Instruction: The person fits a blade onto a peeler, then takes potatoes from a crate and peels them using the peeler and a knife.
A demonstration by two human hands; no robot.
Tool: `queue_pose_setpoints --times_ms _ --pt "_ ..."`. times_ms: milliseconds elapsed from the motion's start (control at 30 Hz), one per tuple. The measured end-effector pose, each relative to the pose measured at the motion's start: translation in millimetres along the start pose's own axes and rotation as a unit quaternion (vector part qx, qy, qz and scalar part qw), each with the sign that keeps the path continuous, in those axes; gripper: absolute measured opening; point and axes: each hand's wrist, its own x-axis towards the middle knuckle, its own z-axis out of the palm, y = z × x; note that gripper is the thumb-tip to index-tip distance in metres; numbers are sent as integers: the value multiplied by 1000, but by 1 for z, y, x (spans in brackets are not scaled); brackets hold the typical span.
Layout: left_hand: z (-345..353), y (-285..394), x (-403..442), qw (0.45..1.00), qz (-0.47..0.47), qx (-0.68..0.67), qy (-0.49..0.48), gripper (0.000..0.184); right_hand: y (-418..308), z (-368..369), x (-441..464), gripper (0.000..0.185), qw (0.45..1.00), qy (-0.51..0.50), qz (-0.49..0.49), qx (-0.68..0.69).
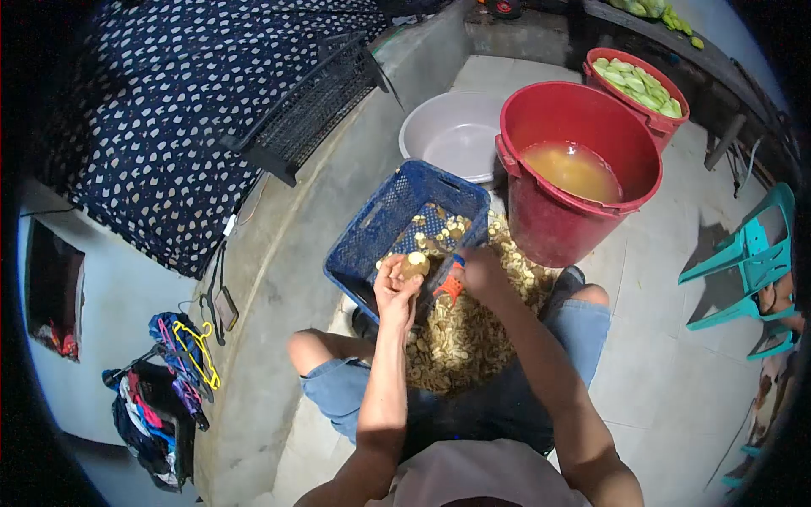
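Note:
My left hand (395,290) holds a round brown root (415,266) with a pale cut top, over the near edge of the blue crate (355,241). Just to the right, my right hand (483,272) is closed around a tool with an orange and blue part (452,283); motion blurs the hand and its blade cannot be made out. Inside the crate lie cut brown and pale pieces (456,226). A heap of pale and brown peelings (460,338) covers the floor between my legs and beside the crate.
Beyond the crate are a grey basin (456,135), a red bucket (557,220) of cloudy liquid and a red tub (596,59) of green pieces. A black crate (308,110) rests on the ledge at left. Teal chairs (752,253) stand at right.

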Motion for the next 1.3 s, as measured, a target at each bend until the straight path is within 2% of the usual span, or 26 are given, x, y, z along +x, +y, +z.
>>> queue_pose_setpoints --times_ms 167,233,367,633,800,933,1033,1100,1133,1200,1233,1267,1300 --pt "-2 5 1 998 -8 -50 22 48 -28 -19 -6 36 998 -49 26 28" --pt "-6 2 0 998 -18 -58 16 44 -37 -15 -10 34 998 -18 -6 62" --pt "-4 -6 -1 993 -39 -112 26 43 -48 -5 -12 31 998 2 -51 23" --pt "1 -10 -4 990 -50 -130 -7 42 -39 5 -7 32 998 27 -49 15" --pt "4 -2 -2 992 -58 -111 -13 55 4 5 9 33 999 -2 4 -44" --pt "8 12 0 989 -74 -127 -28 58 -15 -7 2 39 999 -26 -3 -28" --pt "6 12 0 992 -60 -111 -7 54 -20 -12 0 40 997 -62 39 14" --pt "-2 10 2 997 -42 -53 27 42 -14 -11 0 38 997 -7 39 60" --pt "-7 8 3 997 -41 -54 29 42 -12 -9 0 38 997 -9 37 60" --pt "-13 6 4 995 3 88 45 34 -14 -10 2 35 998 13 0 58" --pt "-16 5 3 998 -21 42 33 32 -17 -8 1 35 998 13 0 58" --pt "-11 7 3 998 -22 42 32 32 -26 -10 -1 35 996 11 -39 79" --pt "-5 9 -1 998 -49 -15 19 33 -32 -10 -5 35 992 8 -76 102"
